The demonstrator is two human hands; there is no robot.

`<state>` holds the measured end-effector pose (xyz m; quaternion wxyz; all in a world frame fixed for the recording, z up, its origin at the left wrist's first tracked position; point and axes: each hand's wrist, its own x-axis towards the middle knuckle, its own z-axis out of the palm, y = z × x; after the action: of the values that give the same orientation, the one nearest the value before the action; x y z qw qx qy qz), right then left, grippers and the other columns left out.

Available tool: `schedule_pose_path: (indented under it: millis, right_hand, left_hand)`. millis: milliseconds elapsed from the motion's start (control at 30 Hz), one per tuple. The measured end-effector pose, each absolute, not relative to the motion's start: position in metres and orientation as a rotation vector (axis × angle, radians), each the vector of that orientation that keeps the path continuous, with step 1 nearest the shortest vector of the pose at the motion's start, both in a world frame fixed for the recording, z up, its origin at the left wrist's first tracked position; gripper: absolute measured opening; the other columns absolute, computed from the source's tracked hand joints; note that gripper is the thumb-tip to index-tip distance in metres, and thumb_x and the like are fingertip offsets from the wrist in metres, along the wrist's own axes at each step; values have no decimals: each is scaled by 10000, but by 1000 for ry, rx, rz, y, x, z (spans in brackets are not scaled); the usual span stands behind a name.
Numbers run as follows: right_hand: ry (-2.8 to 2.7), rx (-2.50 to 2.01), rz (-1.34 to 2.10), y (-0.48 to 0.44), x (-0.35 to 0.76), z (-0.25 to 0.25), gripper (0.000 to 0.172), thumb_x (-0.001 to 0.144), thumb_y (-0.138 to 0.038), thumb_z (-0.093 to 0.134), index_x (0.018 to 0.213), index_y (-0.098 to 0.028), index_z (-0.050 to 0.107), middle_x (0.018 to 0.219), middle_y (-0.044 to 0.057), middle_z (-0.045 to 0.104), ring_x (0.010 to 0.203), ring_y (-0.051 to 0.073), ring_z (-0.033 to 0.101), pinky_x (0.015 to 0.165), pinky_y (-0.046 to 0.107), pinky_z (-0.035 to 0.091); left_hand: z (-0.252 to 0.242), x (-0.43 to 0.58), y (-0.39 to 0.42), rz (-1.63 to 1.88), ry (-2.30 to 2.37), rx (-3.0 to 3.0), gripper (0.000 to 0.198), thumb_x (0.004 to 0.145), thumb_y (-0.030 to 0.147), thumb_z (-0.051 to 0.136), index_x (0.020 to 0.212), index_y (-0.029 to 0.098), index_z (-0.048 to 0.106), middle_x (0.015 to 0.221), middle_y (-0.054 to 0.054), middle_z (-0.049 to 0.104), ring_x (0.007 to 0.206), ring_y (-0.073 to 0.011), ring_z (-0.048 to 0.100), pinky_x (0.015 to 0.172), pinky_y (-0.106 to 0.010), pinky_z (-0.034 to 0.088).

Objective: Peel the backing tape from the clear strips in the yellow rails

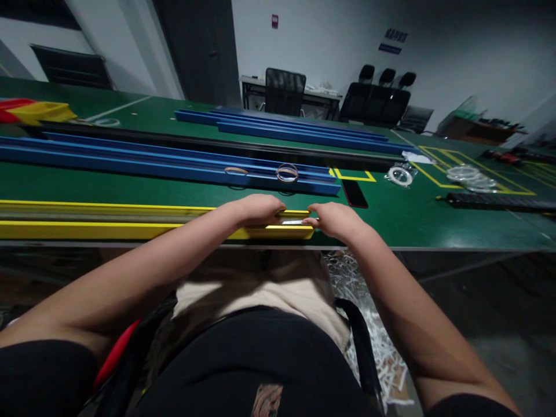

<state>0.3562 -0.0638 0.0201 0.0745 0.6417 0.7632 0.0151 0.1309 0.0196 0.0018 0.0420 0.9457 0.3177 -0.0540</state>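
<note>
A long yellow channel rail (130, 220) lies along the near edge of the green table (403, 220). My left hand (257, 209) rests curled over the rail near its right end, fingers closed down on it. My right hand (332, 221) sits at the rail's very end, its fingers pinched on a thin pale strip (295, 222) that lies inside the channel. What the fingertips do beneath is hidden.
Long blue rails (165, 162) lie behind the yellow one, with two tape rings (287, 172) on them. More blue rails (299, 132), a black phone (354, 193), clear tape rolls (400, 175), and yellow floor-marking tape squares are farther right. Office chairs stand at the back. Shredded white scraps lie on the floor.
</note>
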Motion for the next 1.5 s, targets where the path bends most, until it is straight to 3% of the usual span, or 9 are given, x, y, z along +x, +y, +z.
schedule_pose_path:
  millis: [267, 467, 733, 900, 1233, 1500]
  right_hand:
    - [2240, 1950, 73, -61, 371, 10, 655, 929, -745, 337, 1251, -286, 677, 1084, 128, 751, 992, 284, 699, 777, 349, 508]
    - [2279, 1925, 92, -59, 376, -6, 536, 982, -632, 359, 1287, -299, 647, 1121, 105, 744, 1013, 264, 691, 784, 320, 484]
    - [2394, 1949, 104, -65, 383, -29, 441, 1022, -507, 328, 1321, -300, 577, 1183, 65, 730, 1040, 261, 672, 812, 334, 470]
    - [2437, 1973, 111, -66, 385, -34, 429, 1021, -514, 313, 1282, -318, 591, 1172, 48, 731, 1037, 261, 669, 801, 342, 469]
    - [2331, 2056, 76, -61, 377, -34, 452, 1005, -553, 325, 1288, -310, 582, 1083, 76, 743, 966, 267, 684, 774, 342, 464]
    - [2290, 2076, 126, -59, 377, -42, 438, 1018, -540, 311, 1262, -294, 580, 1054, 84, 740, 924, 266, 675, 779, 348, 454]
  left_hand:
    - [-5, 128, 24, -71, 841, 2861, 266, 890, 371, 512, 1035, 208, 665, 1019, -68, 734, 830, -192, 646, 633, -263, 383]
    - [-9, 129, 23, 32, 829, 2831, 310, 930, 392, 480, 1096, 214, 671, 1090, -71, 733, 915, -201, 660, 684, -259, 403]
    - [0, 148, 20, -187, 970, 2872, 310, 850, 402, 522, 1004, 203, 703, 985, -101, 748, 764, -230, 665, 590, -300, 382]
    - [4, 174, 15, -246, 1026, 2895, 306, 785, 351, 570, 1018, 213, 714, 998, -120, 752, 802, -248, 684, 630, -307, 420]
    - [-7, 195, 16, -92, 940, 2856, 325, 817, 348, 589, 1098, 226, 699, 1089, -104, 754, 935, -247, 703, 709, -283, 467]
    - [-14, 193, 18, -56, 927, 2918, 293, 851, 324, 547, 1080, 218, 695, 1065, -96, 759, 917, -236, 709, 690, -266, 460]
